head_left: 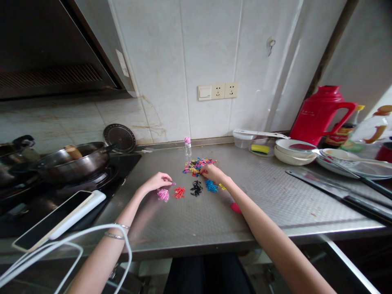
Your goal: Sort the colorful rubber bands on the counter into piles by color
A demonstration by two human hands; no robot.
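Note:
A mixed heap of small coloured rubber bands [197, 166] lies on the steel counter. My right hand [213, 173] reaches into its near right edge, fingers bent together; what they pinch is hidden. In front are separate piles of pink bands [163, 195], orange-red bands [179, 192], black bands [196, 188] and blue bands [211, 186]. A few yellow bands [222, 186] show beside my right wrist. Just above the pink pile, my left hand [159, 181] is closed, with a pinkish band at its fingertips. A bright pink object [235, 208] is partly covered by my right forearm.
Behind the heap stands a small clear bottle [188, 148] with a pink cap. Left are a phone [55, 218], white cable [127, 245] and a pan [72, 161] on the stove. Right are bowls [292, 157], a knife [324, 191] and a red thermos [320, 116].

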